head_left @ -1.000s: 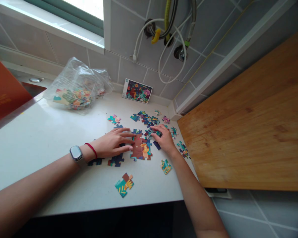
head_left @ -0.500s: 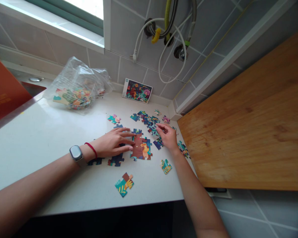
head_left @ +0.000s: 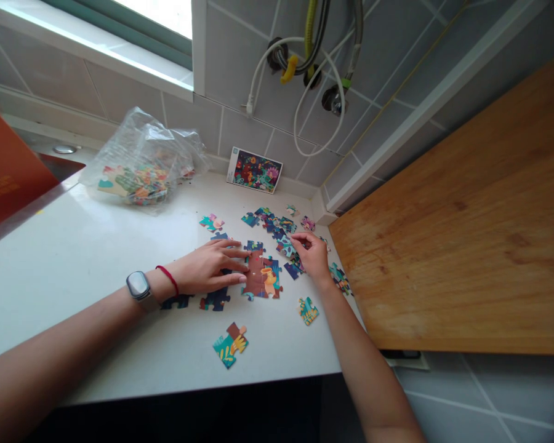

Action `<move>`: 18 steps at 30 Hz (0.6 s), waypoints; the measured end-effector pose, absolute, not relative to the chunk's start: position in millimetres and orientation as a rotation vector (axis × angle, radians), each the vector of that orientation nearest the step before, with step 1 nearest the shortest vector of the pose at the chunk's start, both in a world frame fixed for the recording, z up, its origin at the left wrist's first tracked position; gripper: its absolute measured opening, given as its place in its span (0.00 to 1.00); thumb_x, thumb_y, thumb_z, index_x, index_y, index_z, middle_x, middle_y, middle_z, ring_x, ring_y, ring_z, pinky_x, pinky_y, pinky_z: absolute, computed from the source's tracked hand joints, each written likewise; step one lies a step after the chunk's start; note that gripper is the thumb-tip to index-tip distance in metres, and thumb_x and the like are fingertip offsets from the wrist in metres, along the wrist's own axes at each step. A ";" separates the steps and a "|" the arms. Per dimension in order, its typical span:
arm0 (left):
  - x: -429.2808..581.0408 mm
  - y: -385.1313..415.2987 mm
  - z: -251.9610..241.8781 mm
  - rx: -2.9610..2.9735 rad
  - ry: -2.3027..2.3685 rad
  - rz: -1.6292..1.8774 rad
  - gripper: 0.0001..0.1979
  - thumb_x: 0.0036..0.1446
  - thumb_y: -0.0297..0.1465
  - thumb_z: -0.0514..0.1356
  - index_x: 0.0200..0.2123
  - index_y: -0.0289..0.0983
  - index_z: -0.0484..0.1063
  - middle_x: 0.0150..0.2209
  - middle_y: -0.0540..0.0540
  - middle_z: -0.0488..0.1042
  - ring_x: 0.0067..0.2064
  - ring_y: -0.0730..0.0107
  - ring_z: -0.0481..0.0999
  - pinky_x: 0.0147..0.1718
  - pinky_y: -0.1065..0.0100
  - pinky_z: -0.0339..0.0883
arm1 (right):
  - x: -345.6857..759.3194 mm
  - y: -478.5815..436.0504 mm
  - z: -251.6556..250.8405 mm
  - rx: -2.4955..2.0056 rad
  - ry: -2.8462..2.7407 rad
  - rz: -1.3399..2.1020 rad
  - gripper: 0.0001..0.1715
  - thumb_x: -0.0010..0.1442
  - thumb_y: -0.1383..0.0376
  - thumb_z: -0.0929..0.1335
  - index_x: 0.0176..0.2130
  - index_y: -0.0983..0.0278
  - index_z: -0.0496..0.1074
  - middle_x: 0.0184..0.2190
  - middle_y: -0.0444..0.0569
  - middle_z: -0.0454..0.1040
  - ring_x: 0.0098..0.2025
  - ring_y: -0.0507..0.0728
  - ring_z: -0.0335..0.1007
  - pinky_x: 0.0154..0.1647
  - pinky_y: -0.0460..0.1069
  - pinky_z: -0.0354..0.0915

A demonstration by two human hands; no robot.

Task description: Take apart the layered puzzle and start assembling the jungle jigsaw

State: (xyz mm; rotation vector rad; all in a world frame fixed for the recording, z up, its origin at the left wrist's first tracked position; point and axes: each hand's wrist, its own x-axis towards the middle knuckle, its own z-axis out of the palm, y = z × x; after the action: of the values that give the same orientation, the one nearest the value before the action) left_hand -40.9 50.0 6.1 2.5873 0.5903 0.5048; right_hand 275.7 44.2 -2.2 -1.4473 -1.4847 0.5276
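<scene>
Watching through the head camera from my remote desk, I am seeing a person's left hand [head_left: 207, 267] lying open and flat on a white countertop [head_left: 87, 264], its fingertips [head_left: 245, 278] touching the left edge of a partly joined jigsaw section [head_left: 261, 277] with a rust-brown middle and a small orange figure. A smartwatch [head_left: 138, 285] and a red cord bracelet [head_left: 168, 280] are circling the left wrist. The right hand [head_left: 311, 258] is curling its fingers [head_left: 298, 241] together just right of the section, over a spread of loose teal and navy jigsaw pieces [head_left: 272, 224]; I cannot tell whether they are pinching a piece. Dark navy pieces [head_left: 216, 299] are lying just below the left hand, while a joined teal-and-yellow pair of pieces [head_left: 229, 344] is sitting near the counter's front edge, and a single teal-and-yellow piece [head_left: 308, 311] is resting below the right hand. Farther back, a clear plastic bag [head_left: 143, 161] is holding more pieces, and a colorful picture card [head_left: 254, 170] is leaning against the gray tile wall [head_left: 240, 132]. A wooden board [head_left: 452, 227] is lying to the right of the counter, and an orange package [head_left: 7, 166] is showing at far left.
</scene>
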 end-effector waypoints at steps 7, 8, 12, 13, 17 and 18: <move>-38.9 45.0 12.4 2.620 0.585 0.436 0.20 0.71 0.47 0.55 0.53 0.45 0.81 0.60 0.43 0.77 0.64 0.48 0.70 0.62 0.47 0.64 | 277.0 45.0 -8.7 -1.456 -1.489 0.588 0.14 0.56 0.55 0.73 0.36 0.63 0.81 0.36 0.53 0.82 0.36 0.59 0.79 0.41 0.53 0.75; -38.6 44.6 13.2 2.620 0.575 0.451 0.19 0.71 0.47 0.55 0.52 0.45 0.81 0.59 0.43 0.78 0.63 0.49 0.71 0.62 0.48 0.64 | 276.9 45.0 -8.6 -1.459 -1.489 0.591 0.14 0.56 0.55 0.73 0.36 0.63 0.81 0.36 0.53 0.82 0.36 0.59 0.79 0.41 0.53 0.75; -37.0 43.7 15.2 2.616 0.537 0.507 0.17 0.71 0.45 0.56 0.49 0.45 0.82 0.56 0.43 0.80 0.60 0.51 0.74 0.59 0.50 0.67 | 276.3 45.0 -8.5 -1.457 -1.487 0.591 0.15 0.56 0.54 0.74 0.37 0.63 0.81 0.36 0.53 0.83 0.36 0.59 0.79 0.40 0.53 0.76; -36.5 43.7 15.5 2.617 0.528 0.520 0.17 0.71 0.45 0.56 0.48 0.45 0.82 0.55 0.43 0.80 0.59 0.53 0.75 0.58 0.51 0.68 | 276.1 45.0 -8.7 -1.455 -1.484 0.591 0.15 0.56 0.54 0.74 0.37 0.63 0.81 0.36 0.52 0.83 0.36 0.59 0.79 0.40 0.53 0.76; -34.9 44.9 15.5 2.597 0.565 0.618 0.20 0.73 0.43 0.53 0.43 0.42 0.83 0.48 0.42 0.83 0.51 0.58 0.78 0.53 0.56 0.70 | 276.0 45.3 -9.2 -1.449 -1.469 0.602 0.15 0.56 0.54 0.74 0.37 0.63 0.81 0.36 0.53 0.83 0.37 0.59 0.79 0.41 0.53 0.76; -34.9 45.5 15.1 2.596 0.599 0.632 0.20 0.73 0.42 0.52 0.42 0.41 0.83 0.45 0.42 0.83 0.48 0.59 0.79 0.52 0.56 0.71 | 276.6 45.5 -8.9 -1.446 -1.463 0.598 0.15 0.56 0.54 0.74 0.37 0.63 0.81 0.36 0.53 0.82 0.37 0.59 0.79 0.41 0.53 0.76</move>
State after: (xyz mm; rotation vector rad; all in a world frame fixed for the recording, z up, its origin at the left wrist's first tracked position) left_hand -34.9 45.5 15.1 2.5962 0.5987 0.6321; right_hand 276.6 45.5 -8.9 -1.4459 -1.4629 0.5980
